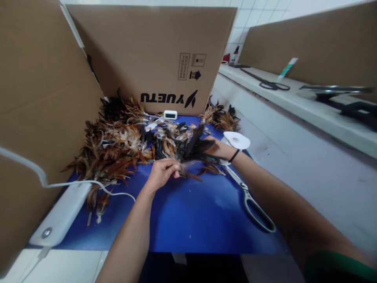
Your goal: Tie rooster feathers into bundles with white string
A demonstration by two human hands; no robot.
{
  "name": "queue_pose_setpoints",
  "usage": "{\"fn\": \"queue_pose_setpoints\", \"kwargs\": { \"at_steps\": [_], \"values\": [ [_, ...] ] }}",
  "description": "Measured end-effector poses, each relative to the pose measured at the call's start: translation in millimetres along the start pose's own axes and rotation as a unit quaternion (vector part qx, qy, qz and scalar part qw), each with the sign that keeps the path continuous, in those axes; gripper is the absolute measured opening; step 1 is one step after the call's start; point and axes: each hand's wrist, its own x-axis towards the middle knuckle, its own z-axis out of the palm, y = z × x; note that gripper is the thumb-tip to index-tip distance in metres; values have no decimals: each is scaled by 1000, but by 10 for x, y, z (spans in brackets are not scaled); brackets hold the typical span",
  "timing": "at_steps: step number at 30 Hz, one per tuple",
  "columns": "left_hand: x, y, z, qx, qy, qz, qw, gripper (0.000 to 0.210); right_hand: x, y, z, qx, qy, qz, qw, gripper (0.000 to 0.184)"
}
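My left hand (163, 171) is closed, with thumb and fingers pinching the base of a bunch of dark feathers (194, 147) above the blue tabletop (188, 212). The black tips fan up and to the right. My right hand (216, 146) is at the far side of this bunch; its fingers are mostly hidden behind the plumes. A black band circles the right wrist. Beside that wrist lies a white disc-shaped spool (237, 140). Large scissors (244, 186) with grey-rimmed handles rest just left of my right forearm.
Brown and black feather piles (114, 141) cover the left and back. A small white digital display (170, 114) stands before a cardboard box (153, 51). A white power bank (60, 216) with a cable lies at left. Black scissors (271, 85) lie on the right ledge (321, 114).
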Motion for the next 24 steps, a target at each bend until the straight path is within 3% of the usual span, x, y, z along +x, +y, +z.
{"fn": "queue_pose_setpoints", "kwargs": {
  "at_steps": [4,6,11,15,19,24],
  "values": [
    [23,-32,23,-127,85,-68,986,22,-278,-158,289,85,-103,36,990,24],
    [31,-67,34,-164,106,-96,976,24,-390,-275,434,141,-120,72,980,28],
    [42,-117,60,-246,133,-145,949,25,-559,-446,699,169,-67,49,982,22],
    [37,-131,89,-296,116,-154,936,24,-611,-460,808,222,-27,50,973,19],
    [24,-151,128,-343,94,-158,921,26,-635,-443,890,339,-26,94,936,20],
    [29,-171,159,-349,99,-173,916,27,-642,-482,906,364,-5,168,916,14]
  ]
}}
